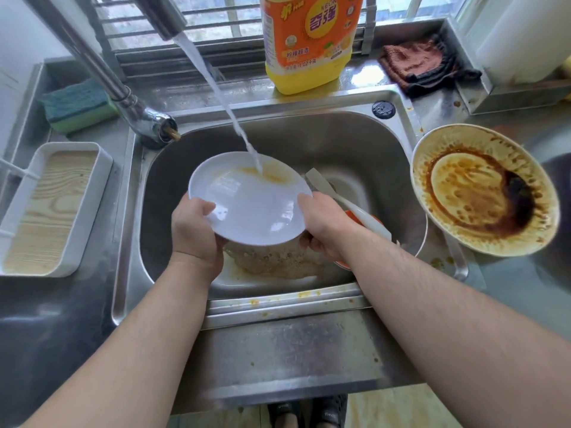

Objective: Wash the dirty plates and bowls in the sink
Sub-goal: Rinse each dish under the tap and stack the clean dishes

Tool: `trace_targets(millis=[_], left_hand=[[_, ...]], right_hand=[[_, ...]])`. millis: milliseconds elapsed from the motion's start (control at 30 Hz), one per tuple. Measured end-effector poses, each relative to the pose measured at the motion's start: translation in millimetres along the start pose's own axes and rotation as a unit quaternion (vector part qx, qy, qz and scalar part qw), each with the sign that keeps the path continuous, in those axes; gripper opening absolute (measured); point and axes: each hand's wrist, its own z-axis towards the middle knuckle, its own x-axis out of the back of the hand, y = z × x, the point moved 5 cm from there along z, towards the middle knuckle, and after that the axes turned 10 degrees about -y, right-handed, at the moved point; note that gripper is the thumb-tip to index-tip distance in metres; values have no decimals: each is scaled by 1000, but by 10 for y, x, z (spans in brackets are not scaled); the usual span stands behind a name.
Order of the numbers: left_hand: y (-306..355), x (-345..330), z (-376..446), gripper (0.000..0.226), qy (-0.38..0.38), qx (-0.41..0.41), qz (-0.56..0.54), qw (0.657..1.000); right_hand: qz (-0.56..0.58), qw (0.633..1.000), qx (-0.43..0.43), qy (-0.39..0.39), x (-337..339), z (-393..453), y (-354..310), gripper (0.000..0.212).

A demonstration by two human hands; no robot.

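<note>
Here, left hand (193,230) and right hand (321,225) grip white plate (247,199) by opposite rims over sink (355,140), thumbs curled on top, under water stream (216,91). Dirty plate (485,189) on right counter; soap bottle (309,41) behind; sponge (77,103) far left; white spoon (349,205) just beside right hand.

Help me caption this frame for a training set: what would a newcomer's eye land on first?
Probably the white plate, held over the sink by the left hand and right hand, with the tap's stream hitting its yellowish residue. Next, the sauce-smeared plate on the right counter and the orange-and-yellow detergent bottle behind the sink.
</note>
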Motion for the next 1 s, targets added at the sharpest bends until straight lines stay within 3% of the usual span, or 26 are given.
trace_targets(millis=[133,333,467,600,733,800,1000], left_hand=[[-31,-21,10,41,1,39,-37,999],[68,64,74,39,62,-92,109,988],[-14,159,133,36,86,-41,140,986],[-42,116,141,35,67,-31,139,988],[39,-24,25,76,-27,-83,156,984],[112,-51,-30,80,-38,-117,144,982],[189,79,-58,38,69,-124,46,989]], right_hand=[[35,997,63,19,20,19,-62,30],[4,998,50,30,61,-105,-74,22],[-88,991,76,63,81,-106,-78,20],[-102,983,127,80,92,-116,-146,29],[-64,993,79,58,89,-144,-106,22],[-49,998,33,8,13,-132,-54,23],[-56,998,13,-12,-11,-89,-34,32]])
